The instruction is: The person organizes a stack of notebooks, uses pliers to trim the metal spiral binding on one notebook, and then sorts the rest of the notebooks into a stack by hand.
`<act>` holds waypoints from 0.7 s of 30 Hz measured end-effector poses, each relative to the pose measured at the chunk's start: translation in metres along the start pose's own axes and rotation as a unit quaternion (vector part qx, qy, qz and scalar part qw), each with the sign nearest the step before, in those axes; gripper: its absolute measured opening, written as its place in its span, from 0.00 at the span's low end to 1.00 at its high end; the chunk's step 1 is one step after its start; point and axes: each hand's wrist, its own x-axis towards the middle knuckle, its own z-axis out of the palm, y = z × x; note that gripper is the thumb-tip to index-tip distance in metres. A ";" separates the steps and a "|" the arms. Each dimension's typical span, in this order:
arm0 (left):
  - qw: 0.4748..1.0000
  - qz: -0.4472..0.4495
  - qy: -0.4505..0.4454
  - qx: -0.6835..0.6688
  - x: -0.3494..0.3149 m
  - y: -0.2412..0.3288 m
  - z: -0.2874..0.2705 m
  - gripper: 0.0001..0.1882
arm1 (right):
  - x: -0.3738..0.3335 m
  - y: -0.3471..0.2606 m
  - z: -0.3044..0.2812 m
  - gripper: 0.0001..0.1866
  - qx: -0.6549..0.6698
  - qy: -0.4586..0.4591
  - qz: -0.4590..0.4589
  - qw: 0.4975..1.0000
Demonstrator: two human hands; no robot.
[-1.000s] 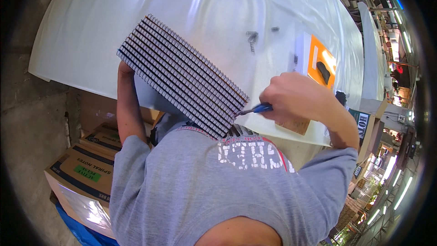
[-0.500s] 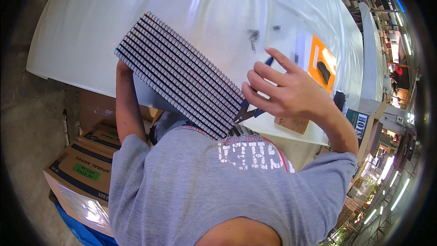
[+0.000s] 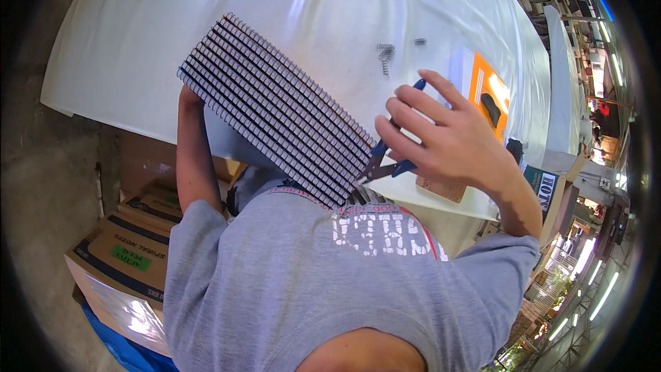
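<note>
Since a second ago, our right hand (image 3: 447, 131) has loosened from a fist and its fingers have spread, while the stack has shifted only slightly. We hold the blue-handled pliers (image 3: 375, 164) in it, clamped loosely around handles that stand parted, the nose at the stack's four-to-five o'clock end. Our left hand (image 3: 190, 98) is at the stack's ten o'clock end, mostly hidden behind it, so we cannot tell how its fingers close. That stack of spiral-bound notebooks (image 3: 279, 110) lies towards ten to eleven o'clock from the middle of our view, rows of wire coils facing us, its lower end reaching past the edge of the white tabletop (image 3: 358, 0) to our grey shirt (image 3: 337, 282).

At one o'clock we see loose wire coils (image 3: 385, 58); at two, an orange cover (image 3: 480, 81).

Towards eight o'clock we have cardboard boxes (image 3: 103, 241), the nearest bearing a green label (image 3: 131, 258); their contents are hidden from us. At three o'clock stands a green-and-white printed carton (image 3: 540, 184), its inside likewise out of sight.
</note>
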 end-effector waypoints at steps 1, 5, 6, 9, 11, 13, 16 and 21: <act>1.000 0.000 0.021 0.016 -0.001 -0.003 -0.001 0.23 | -0.001 -0.001 0.002 0.10 -0.011 0.050 -0.009 0.999; 0.995 0.017 0.069 0.065 -0.004 -0.007 -0.004 0.25 | 0.006 -0.005 0.009 0.06 -0.050 0.074 -0.055 0.994; 0.995 0.022 0.071 0.071 -0.003 -0.006 -0.004 0.26 | 0.005 -0.005 0.009 0.06 -0.060 0.057 -0.067 0.994; 0.999 0.011 0.027 0.041 -0.003 -0.003 -0.008 0.24 | 0.006 -0.009 -0.004 0.06 0.011 -0.095 -0.019 0.995; 1.000 -0.004 0.018 0.026 -0.003 -0.004 -0.013 0.24 | 0.014 -0.011 -0.021 0.07 0.091 -0.226 0.044 0.969; 0.999 -0.024 0.026 0.023 -0.003 -0.004 -0.017 0.23 | 0.028 -0.016 -0.033 0.09 0.168 -0.461 0.153 0.858; 0.997 -0.008 0.062 0.052 -0.005 -0.008 -0.023 0.25 | 0.007 -0.023 -0.017 0.07 0.120 -0.292 0.141 0.938; 0.988 0.029 0.018 0.152 0.003 -0.009 -0.016 0.29 | 0.001 -0.016 -0.001 0.07 -0.099 0.024 0.009 0.995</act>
